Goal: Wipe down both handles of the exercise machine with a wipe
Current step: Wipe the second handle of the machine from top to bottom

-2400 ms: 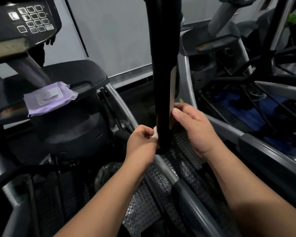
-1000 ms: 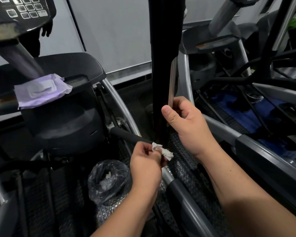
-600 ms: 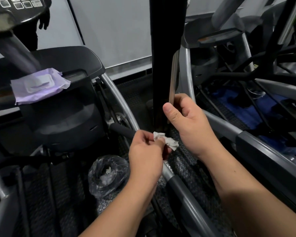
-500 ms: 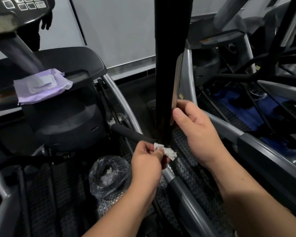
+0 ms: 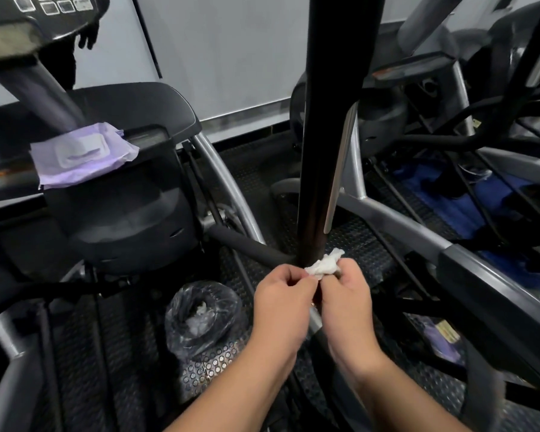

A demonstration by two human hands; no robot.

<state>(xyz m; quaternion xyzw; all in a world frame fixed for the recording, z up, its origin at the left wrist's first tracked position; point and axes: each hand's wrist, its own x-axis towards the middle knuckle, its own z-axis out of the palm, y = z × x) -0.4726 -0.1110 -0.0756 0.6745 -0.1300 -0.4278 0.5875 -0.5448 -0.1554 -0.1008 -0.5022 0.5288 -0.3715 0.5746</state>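
Observation:
A tall black handle [image 5: 325, 135] of the exercise machine rises up the middle of the view, a silver strip running along its right side. Just below its lower end a small crumpled white wipe [image 5: 325, 265] is held between both hands. My left hand [image 5: 282, 302] pinches the wipe's left edge with its fingertips. My right hand [image 5: 346, 299] pinches the wipe's right side, and neither hand touches the handle. A shorter padded black bar [image 5: 247, 246] sticks out to the left beneath the handle.
A purple wipe packet [image 5: 81, 152] lies on the machine's console shelf [image 5: 156, 120] at the left. A black plastic bag [image 5: 201, 316] holding used wipes sits on the studded footplate. A second machine [image 5: 449, 182] stands close on the right, with grey frame tubes between.
My right hand let go of the black handle and came down to the wipe. Both hands now pinch the wipe below the handle's end.

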